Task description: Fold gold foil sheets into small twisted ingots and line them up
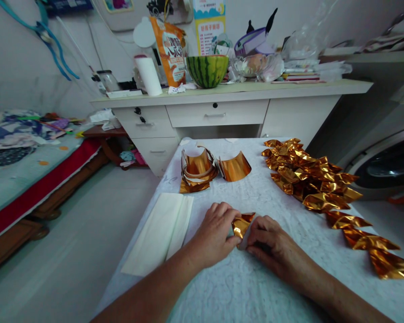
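Between my two hands is a small piece of gold foil paper (243,224), partly folded, with a pale underside showing along its right edge. My left hand (218,231) grips its left side, thumb below and fingers above. My right hand (268,237) pinches the right edge with bent fingers. Beyond the hands lie curled gold foil sheets (235,167) and a looped stack of them (197,168). Folded gold foil ingots (309,172) form a heap at the right, trailing toward the front right. Folded white paper (155,233) rests left of my left hand.
A cloth-covered table (222,287) carries all of this. Behind it stands a white desk (215,114) with half a watermelon (207,71), an orange snack bag (171,54) and a paper roll (148,75). A bed (37,166) is at the left, a washing machine (384,148) at the right.
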Motion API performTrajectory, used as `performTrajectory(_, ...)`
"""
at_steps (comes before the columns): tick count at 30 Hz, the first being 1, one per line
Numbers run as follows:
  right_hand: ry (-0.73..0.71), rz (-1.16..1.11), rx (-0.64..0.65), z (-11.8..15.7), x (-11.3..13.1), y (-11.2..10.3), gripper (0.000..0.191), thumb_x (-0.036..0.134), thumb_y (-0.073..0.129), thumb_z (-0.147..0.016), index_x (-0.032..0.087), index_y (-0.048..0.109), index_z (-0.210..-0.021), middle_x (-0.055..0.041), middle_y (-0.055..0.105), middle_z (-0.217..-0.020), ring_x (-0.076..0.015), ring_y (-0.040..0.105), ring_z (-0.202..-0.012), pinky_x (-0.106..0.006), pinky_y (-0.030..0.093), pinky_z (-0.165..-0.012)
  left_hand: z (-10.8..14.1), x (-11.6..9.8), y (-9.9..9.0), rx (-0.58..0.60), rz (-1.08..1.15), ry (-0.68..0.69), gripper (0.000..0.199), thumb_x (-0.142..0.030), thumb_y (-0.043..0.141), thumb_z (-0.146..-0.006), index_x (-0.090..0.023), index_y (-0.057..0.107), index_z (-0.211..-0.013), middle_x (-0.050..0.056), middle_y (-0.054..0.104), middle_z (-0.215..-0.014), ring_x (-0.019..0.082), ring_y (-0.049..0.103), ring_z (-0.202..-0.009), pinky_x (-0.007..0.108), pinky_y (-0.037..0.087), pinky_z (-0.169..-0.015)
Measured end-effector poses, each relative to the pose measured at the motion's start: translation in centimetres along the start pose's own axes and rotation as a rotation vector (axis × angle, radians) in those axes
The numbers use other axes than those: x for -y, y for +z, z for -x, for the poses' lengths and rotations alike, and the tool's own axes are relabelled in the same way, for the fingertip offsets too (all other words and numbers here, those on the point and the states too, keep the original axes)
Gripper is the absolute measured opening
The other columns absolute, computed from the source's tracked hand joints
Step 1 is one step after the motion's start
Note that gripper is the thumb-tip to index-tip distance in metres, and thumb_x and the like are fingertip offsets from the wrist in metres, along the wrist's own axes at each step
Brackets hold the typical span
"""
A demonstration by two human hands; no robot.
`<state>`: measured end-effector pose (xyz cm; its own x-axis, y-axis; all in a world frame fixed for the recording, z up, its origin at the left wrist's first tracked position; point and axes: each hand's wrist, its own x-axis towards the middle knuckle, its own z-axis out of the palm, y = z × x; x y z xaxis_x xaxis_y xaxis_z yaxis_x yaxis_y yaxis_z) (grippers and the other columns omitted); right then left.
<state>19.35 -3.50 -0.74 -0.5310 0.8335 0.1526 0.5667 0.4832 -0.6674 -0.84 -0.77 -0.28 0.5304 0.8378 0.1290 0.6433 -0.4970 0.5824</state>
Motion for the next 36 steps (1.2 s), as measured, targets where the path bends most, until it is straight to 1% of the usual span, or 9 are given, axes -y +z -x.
performTrajectory(3,0.025,-0.005,0.001,0.0,-0.1,0.2,0.014,0.013,0.059,-0.088,0.025,0.068,-0.089,-0.0034,0.062,-0.095,-0.0207,0.056,-0.095,-0.037,0.044,-0.083,0.0,-0.1,-0.1,0.013,-0.001,-0.01,0.015,-0.014,0.064,-0.079,-0.02,0.056,-0.089,0.001,0.056,-0.096,0.02,0.048,-0.097,0.033,0.041,-0.086)
performTrajectory(5,0.036,-0.001,-0.001,0.0,-0.2,0.4,0.014,0.014,0.058,-0.089,0.024,0.067,-0.09,-0.0043,0.062,-0.095,-0.021,0.056,-0.093,-0.037,0.044,-0.082,0.0,0.0,-0.2,0.066,-0.003,0.007,0.01,-0.013,0.063,-0.08,-0.02,0.057,-0.081,0.0,0.056,-0.089,0.019,0.05,-0.093,0.031,0.04,-0.082)
performTrajectory(7,0.051,0.011,-0.012,0.0,-0.2,0.6,0.013,0.013,0.058,-0.088,0.023,0.067,-0.089,-0.0052,0.061,-0.095,-0.0217,0.055,-0.093,-0.038,0.043,-0.082,0.0,0.1,-0.2,0.109,0.005,0.024,0.009,-0.012,0.062,-0.082,-0.02,0.059,-0.078,0.0,0.057,-0.086,0.019,0.051,-0.091,0.03,0.039,-0.08)
performTrajectory(11,0.091,0.027,-0.05,-0.3,0.0,0.9,0.013,0.011,0.058,-0.086,0.021,0.066,-0.084,-0.0059,0.06,-0.091,-0.0222,0.055,-0.089,-0.038,0.044,-0.079,-0.1,0.2,-0.2,0.141,0.022,0.024,0.01,-0.011,0.06,-0.082,-0.02,0.062,-0.079,0.0,0.057,-0.084,0.018,0.052,-0.09,0.029,0.039,-0.079)
performTrajectory(16,0.107,0.059,-0.095,-0.4,0.0,1.3,0.011,0.011,0.06,-0.083,0.019,0.064,-0.077,-0.0058,0.059,-0.085,-0.0218,0.054,-0.083,-0.038,0.043,-0.075,-0.1,0.1,-0.3,0.145,0.043,0.011,0.011,-0.01,0.059,-0.08,-0.02,0.063,-0.081,0.0,0.057,-0.085,0.018,0.052,-0.092,0.03,0.038,-0.081)
performTrajectory(21,0.107,0.091,-0.121,-0.4,-0.1,1.6,0.01,0.011,0.059,-0.083,0.018,0.063,-0.078,-0.0058,0.059,-0.085,-0.0221,0.054,-0.083,-0.038,0.043,-0.075,0.0,0.0,-0.5,0.162,0.062,0.006,0.009,-0.012,0.058,-0.082,-0.02,0.061,-0.083,0.0,0.057,-0.088,0.019,0.051,-0.094,0.03,0.038,-0.082)
performTrajectory(26,0.12,0.104,-0.111,-0.4,-0.1,1.6,0.012,0.011,0.056,-0.085,0.018,0.062,-0.079,-0.0059,0.059,-0.085,-0.022,0.053,-0.082,-0.038,0.042,-0.075,0.1,0.2,-0.3,0.167,0.058,0.007,0.01,-0.012,0.059,-0.081,-0.021,0.06,-0.085,0.0,0.057,-0.089,0.019,0.051,-0.095,0.03,0.038,-0.082)
performTrajectory(33,0.104,0.122,-0.138,-0.4,-0.4,1.9,0.011,0.008,0.059,-0.081,0.019,0.06,-0.077,-0.0053,0.058,-0.084,-0.0217,0.053,-0.082,-0.037,0.042,-0.073,0.2,0.1,-0.4,0.175,0.052,-0.004,0.013,-0.01,0.059,-0.079,-0.021,0.059,-0.086,0.0,0.056,-0.091,0.019,0.05,-0.095,0.03,0.039,-0.083)
performTrajectory(36,0.106,0.129,-0.141,-0.5,-0.5,2.0,0.012,0.008,0.059,-0.08,0.019,0.06,-0.076,-0.0049,0.058,-0.082,-0.0213,0.053,-0.08,-0.036,0.041,-0.071,0.2,-0.2,-0.6,0.185,0.047,-0.019,0.01,-0.012,0.057,-0.082,-0.021,0.059,-0.085,0.0,0.056,-0.091,0.019,0.05,-0.095,0.031,0.039,-0.084)
